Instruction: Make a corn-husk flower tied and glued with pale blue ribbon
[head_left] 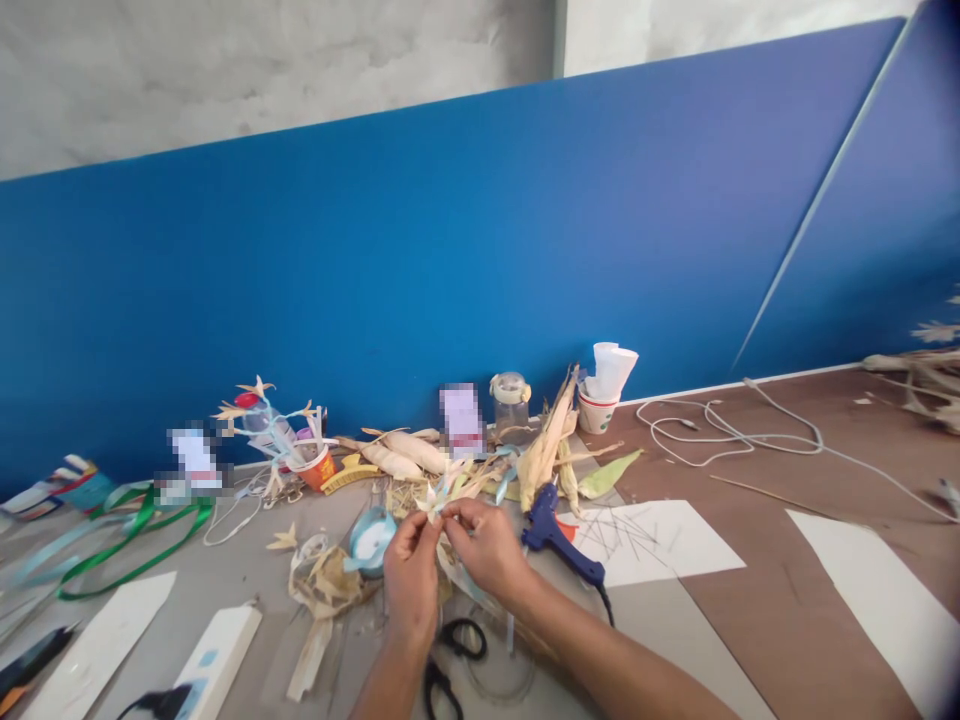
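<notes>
Close together above the table, my left hand point(412, 565) and my right hand point(489, 548) both pinch a small pale corn-husk flower point(429, 499). Its pointed petals stand up over my fingertips; the part between the fingers is hidden. Just left of my left hand lies a roll of light blue ribbon point(372, 540), near crumpled dry husks point(322, 580). A dark blue glue gun point(559, 540) rests to the right of my right hand. Black-handled scissors point(463, 640) lie below, between my forearms.
Corn husks point(551, 450) are heaped behind my hands. Toward the partition stand a clear jar point(511, 402), a paper cup point(598, 412) and a red cup point(315, 468). Thin sticks lie on white paper point(697, 540). A power strip point(221, 660), green ribbon point(135, 560) and white cable point(739, 438) spread across the table.
</notes>
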